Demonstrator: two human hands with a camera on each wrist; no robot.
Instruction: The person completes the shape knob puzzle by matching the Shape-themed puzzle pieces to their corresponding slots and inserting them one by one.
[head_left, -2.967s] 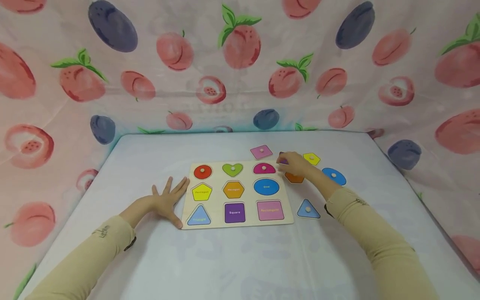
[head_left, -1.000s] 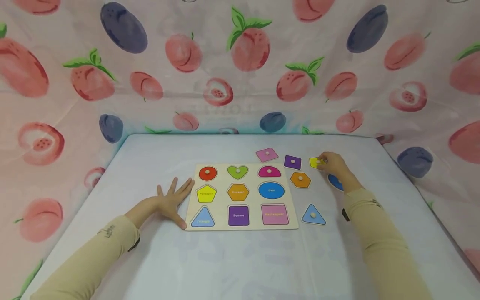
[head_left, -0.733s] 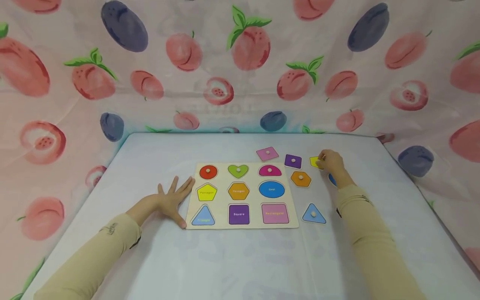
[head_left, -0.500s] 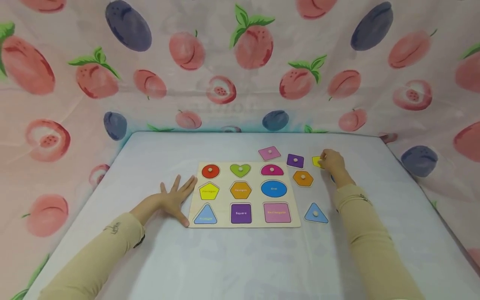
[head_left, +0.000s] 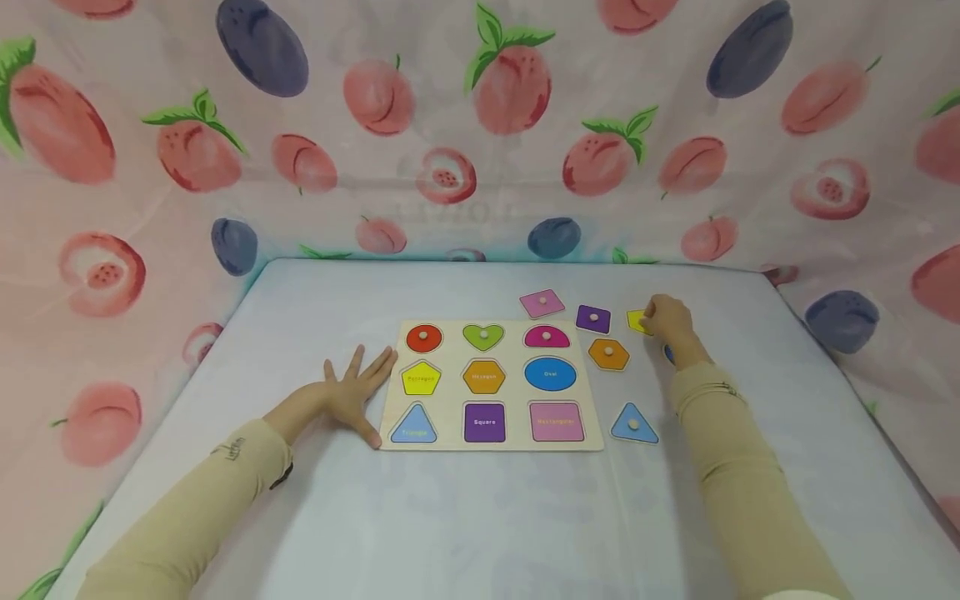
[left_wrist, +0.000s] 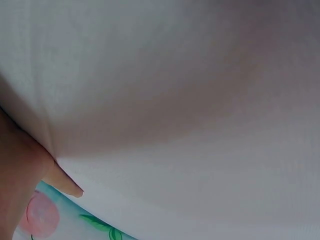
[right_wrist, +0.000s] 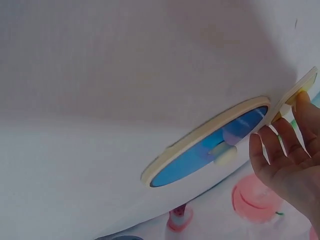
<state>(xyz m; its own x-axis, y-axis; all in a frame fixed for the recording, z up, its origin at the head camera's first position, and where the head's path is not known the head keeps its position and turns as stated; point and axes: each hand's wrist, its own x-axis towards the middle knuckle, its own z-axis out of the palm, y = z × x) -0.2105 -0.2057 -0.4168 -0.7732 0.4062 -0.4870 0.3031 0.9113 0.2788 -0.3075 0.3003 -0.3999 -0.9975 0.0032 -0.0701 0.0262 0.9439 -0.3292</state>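
A wooden shape puzzle board (head_left: 446,408) lies on the table, with the red circle, green heart and magenta half-circle pieces in its top row. My left hand (head_left: 352,396) spreads its fingers flat against the board's left edge; a finger and part of that hand (left_wrist: 25,172) show in the left wrist view. At the far right, my right hand (head_left: 670,323) pinches the yellow pentagon piece (head_left: 637,322) by its knob, the knob hidden by the fingers. In the right wrist view, the yellow piece (right_wrist: 295,97) stands at the fingertips beside the blue oval piece (right_wrist: 192,157).
Loose knobbed pieces lie right of the board: a pink rectangle (head_left: 542,303), a purple square (head_left: 593,319), an orange hexagon (head_left: 608,355) and a light-blue triangle (head_left: 634,424). The right forearm mostly covers the blue oval. A fruit-patterned cloth (head_left: 480,208) stands behind the table.
From the purple square, my right hand has moved right to the yellow pentagon and stays there over the last second. My left hand keeps its place at the board. The head view shifts slightly.
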